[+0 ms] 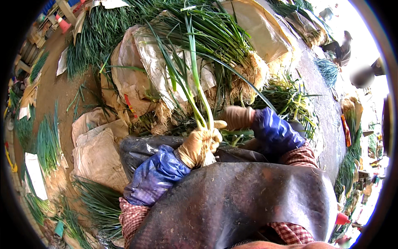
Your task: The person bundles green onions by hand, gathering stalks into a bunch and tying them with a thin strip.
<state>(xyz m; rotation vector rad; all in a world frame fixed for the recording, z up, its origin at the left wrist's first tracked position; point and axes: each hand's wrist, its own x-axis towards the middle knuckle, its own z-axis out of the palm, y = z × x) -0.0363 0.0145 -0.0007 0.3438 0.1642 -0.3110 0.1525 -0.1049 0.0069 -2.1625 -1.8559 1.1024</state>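
Note:
My left hand (200,145), in a tan work glove, is closed round the white lower ends of a few green onions (194,79). Their roots hang below the fist, and the long green leaves rise away from me. Just right of the stalks is my right hand (237,118), also gloved. It looks curled, slightly blurred, and whatever lies in its fingers is hidden. Both forearms wear blue sleeve covers over checked cloth. A large bundle of green onions (226,43) lies beyond my hands, its pale roots toward the right.
A dark apron (236,199) covers my lap. Loose green trimmings (290,101) pile up beyond my right arm. Tan sacking (101,151) lies left of my knees. More onion bundles (49,143) line the left floor. An orange cone (62,24) stands far left.

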